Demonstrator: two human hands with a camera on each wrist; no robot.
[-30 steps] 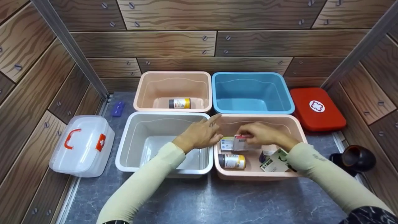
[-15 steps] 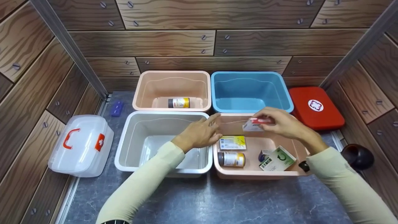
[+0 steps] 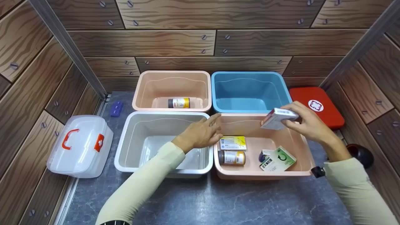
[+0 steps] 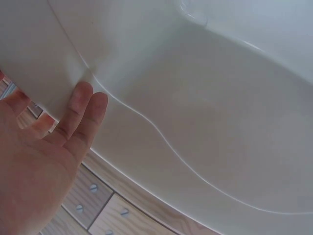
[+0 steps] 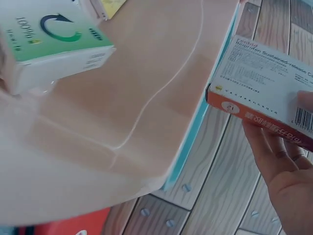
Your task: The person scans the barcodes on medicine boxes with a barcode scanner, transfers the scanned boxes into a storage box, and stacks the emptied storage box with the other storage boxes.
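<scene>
My right hand point(image 3: 307, 122) pinches a white medicine box point(image 3: 279, 118) with a red-orange side, held above the right part of the front pink bin point(image 3: 265, 173). In the right wrist view the medicine box point(image 5: 269, 88) shows small print and a barcode, thumb on one face and fingers on the other. My left hand point(image 3: 200, 132) rests with extended fingers at the shared rim of the grey-white bin point(image 3: 131, 140) and the pink bin. Inside the pink bin lie a yellow-and-white box point(image 3: 233, 142), a dark-capped bottle point(image 3: 232, 157), a green-and-white box point(image 3: 279, 159) and a small dark blue box point(image 3: 265, 155).
Behind stand another pink bin point(image 3: 150, 84) holding a bottle point(image 3: 179, 102), and a blue bin point(image 3: 250, 93). A red first-aid case point(image 3: 328, 106) and a black cup-shaped object point(image 3: 361, 156) are at right. A clear medicine chest point(image 3: 81, 147) and purple pill case point(image 3: 116, 108) are at left.
My right hand has lifted the white medicine box out of the pink bin, moved it right and turned it, uncovering the yellow-and-white box. My left hand has stayed in place.
</scene>
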